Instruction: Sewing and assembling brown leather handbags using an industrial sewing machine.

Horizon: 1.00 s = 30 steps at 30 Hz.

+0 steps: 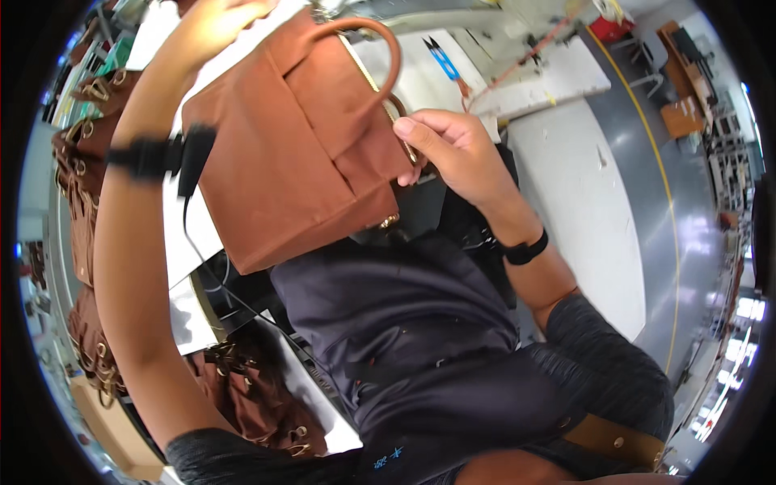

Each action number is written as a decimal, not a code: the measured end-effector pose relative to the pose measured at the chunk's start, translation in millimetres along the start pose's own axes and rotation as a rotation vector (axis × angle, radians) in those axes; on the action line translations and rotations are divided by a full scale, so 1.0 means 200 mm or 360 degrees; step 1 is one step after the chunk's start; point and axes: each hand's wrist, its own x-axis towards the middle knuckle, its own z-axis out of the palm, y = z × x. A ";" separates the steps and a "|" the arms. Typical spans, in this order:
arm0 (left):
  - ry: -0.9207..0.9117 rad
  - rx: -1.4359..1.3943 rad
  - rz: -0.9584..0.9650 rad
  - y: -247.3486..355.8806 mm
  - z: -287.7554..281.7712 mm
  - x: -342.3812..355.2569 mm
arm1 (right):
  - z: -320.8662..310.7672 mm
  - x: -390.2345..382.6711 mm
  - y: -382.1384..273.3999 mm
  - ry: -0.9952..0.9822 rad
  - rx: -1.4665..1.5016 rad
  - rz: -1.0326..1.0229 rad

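Note:
A reddish-brown handbag (275, 153) with a rounded handle and a gold-toned zipper lies tilted over the white table and my dark apron. My right hand (457, 153) pinches the bag's zippered edge near the zipper's near end, thumb on top and fingers curled beneath. Along the bag's far left side reaches my left arm, and my left hand (222, 24) is at the upper edge of the view, beside the bag's far corner. Its fingers are bright and partly cut off, so their grip is unclear.
Blue-handled thread snips (441, 60) lie on the table beyond the bag. Several brown bags (85, 178) hang or stand at the left, with more brown pieces (250, 396) at lower left. A thin black cable (242, 303) runs beside my lap. A white tabletop (578, 210) extends right.

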 end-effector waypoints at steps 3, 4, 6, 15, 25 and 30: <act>0.0165 0.0060 0.0297 0.32 0.18 -0.53 | -0.06 -0.01 -0.03 -0.0113 -0.0362 0.0012; 0.0211 0.0181 0.0323 0.38 0.28 -0.68 | -0.10 0.00 -0.03 -0.0171 -0.0470 0.0027; 0.0337 0.0486 0.0579 0.49 0.48 -0.97 | -0.08 -0.01 -0.05 -0.0158 -0.0518 0.0029; 0.1312 0.0722 0.0643 0.41 0.97 -1.04 | 0.05 -0.07 -0.06 -0.0193 0.0498 0.0321; 0.1269 0.0943 0.0874 0.37 0.90 -1.00 | 0.02 -0.05 -0.10 -0.0207 -0.0154 0.0163; 0.1276 0.0890 0.0807 0.38 0.93 -1.00 | 0.02 -0.06 -0.06 -0.0304 -0.0073 0.0060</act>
